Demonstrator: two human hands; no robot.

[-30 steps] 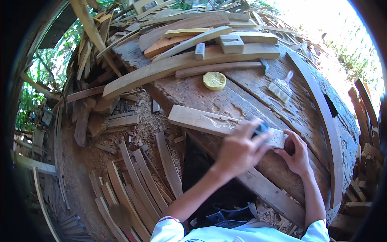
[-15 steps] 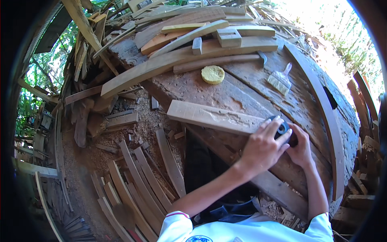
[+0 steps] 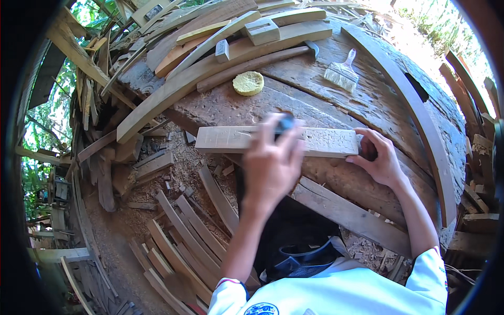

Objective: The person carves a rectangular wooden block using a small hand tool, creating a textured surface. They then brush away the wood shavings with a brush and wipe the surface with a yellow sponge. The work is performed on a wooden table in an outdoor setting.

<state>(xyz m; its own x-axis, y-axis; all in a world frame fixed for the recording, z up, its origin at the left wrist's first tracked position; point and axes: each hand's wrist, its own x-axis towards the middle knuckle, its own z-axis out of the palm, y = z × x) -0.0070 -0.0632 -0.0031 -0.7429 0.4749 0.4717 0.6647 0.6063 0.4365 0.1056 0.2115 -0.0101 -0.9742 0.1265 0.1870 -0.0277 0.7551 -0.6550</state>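
A pale rectangular wooden block (image 3: 329, 140) lies across the bench, its top face marked with carved or gouged lines. My left hand (image 3: 274, 165), smeared by motion, is closed round a small dark round-topped object (image 3: 284, 125) above the middle of the block; its exact kind is blurred. My right hand (image 3: 380, 157) grips the block's right end, thumb on the near side and fingers curled at the far side. Just beyond the block sits a round yellow sponge-like disc (image 3: 248, 83).
Farther back lie a wooden-handled tool with a metal head (image 3: 257, 67), a flat paintbrush (image 3: 342, 72) and several curved planks. A long curved board (image 3: 415, 115) runs along the bench's right side. Wood strips (image 3: 197, 231) and shavings cover the ground at lower left.
My left hand has moved left along the block with the dark object. My right hand has gone from that object to the block's right end. The whole view has shifted.
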